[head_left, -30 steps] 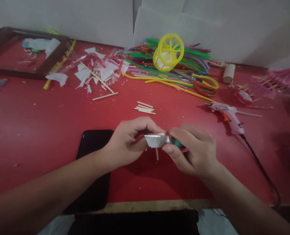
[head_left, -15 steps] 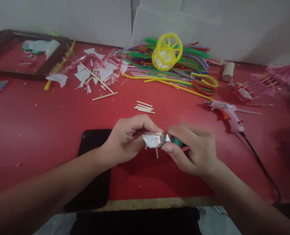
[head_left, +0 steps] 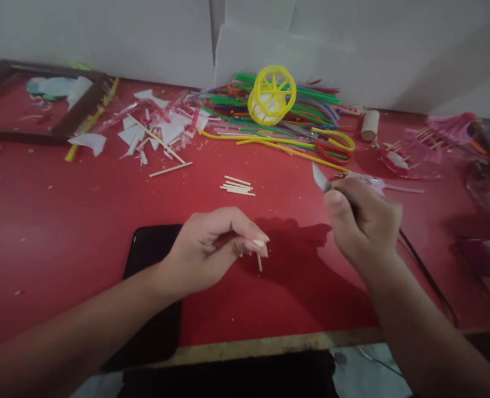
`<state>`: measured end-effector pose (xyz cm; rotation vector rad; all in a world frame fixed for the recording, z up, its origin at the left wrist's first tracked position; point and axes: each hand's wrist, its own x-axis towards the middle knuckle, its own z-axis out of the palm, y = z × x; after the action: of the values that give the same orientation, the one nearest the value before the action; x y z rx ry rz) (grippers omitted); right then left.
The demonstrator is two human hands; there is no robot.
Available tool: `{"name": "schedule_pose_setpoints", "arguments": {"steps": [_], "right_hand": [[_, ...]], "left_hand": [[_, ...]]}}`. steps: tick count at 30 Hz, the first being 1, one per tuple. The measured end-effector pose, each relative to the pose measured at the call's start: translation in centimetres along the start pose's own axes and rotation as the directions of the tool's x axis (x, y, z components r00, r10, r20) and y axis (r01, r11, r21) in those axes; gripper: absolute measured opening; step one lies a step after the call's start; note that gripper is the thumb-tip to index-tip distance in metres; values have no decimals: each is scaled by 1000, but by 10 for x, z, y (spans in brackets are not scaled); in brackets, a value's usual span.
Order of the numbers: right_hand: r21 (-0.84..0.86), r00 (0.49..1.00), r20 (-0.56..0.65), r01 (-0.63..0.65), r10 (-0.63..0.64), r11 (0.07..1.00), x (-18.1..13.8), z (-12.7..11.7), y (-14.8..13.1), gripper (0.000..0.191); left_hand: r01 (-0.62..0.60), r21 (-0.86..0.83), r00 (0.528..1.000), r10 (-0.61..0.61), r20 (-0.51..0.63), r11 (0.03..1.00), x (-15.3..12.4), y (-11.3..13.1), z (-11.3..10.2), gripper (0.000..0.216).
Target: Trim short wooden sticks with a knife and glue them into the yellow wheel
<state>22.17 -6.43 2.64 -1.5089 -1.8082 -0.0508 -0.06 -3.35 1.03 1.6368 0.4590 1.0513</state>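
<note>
A: Head view, the only one we have. Our left hand (head_left: 211, 249) is curled low over the red table (head_left: 62, 221), thumb and fingertips pinched on a short wooden stick (head_left: 259, 263) that pokes down to the surface. A second stub shows just left of it, mostly hidden by the fingers.

B: Right hand (head_left: 364, 221)?

A: Raised, well apart from the left, fist closed round a craft knife (head_left: 320, 179). Only the blade tip shows, pointing up and left. The handle is buried in the grip.

B: Risks as we see them?

A: Bare blade in the air near the glue gun (head_left: 369, 179), which lies just behind that hand, with its black cord (head_left: 427, 276) running under the wrist. If the wrist snags the cord, the gun drags or the blade jerks.

B: And the stick?

A: Small, held by the tips only. It could roll out and get lost among the offcuts. If we bring the blade back to it, the left fingertips sit right on the cut line.

B: Anything else close?

A: A black phone (head_left: 153, 298) under the left forearm at the table edge; a nudge could slide it off. The small pile of cut sticks (head_left: 237, 186) sits beyond the hands, and the yellow wheel (head_left: 272, 95) rests on the straws (head_left: 294, 110) at the back, clear of both.
</note>
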Motion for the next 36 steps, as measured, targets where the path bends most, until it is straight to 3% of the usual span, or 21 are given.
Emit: {"name": "schedule_pose_setpoints", "arguments": {"steps": [7, 15, 23, 36], "right_hand": [[130, 970, 134, 185, -203, 974, -6, 12, -19, 30], [123, 946, 188, 244, -264, 962, -14, 18, -27, 35], [106, 950, 158, 256, -270, 961, -11, 17, -27, 35], [81, 949, 147, 269, -279, 960, -10, 16, -25, 28]], "left_hand": [[90, 114, 995, -84, -56, 989, 2, -4, -1, 7], [68, 250, 998, -70, -3, 966, 3, -5, -3, 21], [92, 140, 996, -91, -15, 986, 5, -1, -1, 15], [162, -2, 984, -161, 73, 987, 7, 0, 0, 9]]}}
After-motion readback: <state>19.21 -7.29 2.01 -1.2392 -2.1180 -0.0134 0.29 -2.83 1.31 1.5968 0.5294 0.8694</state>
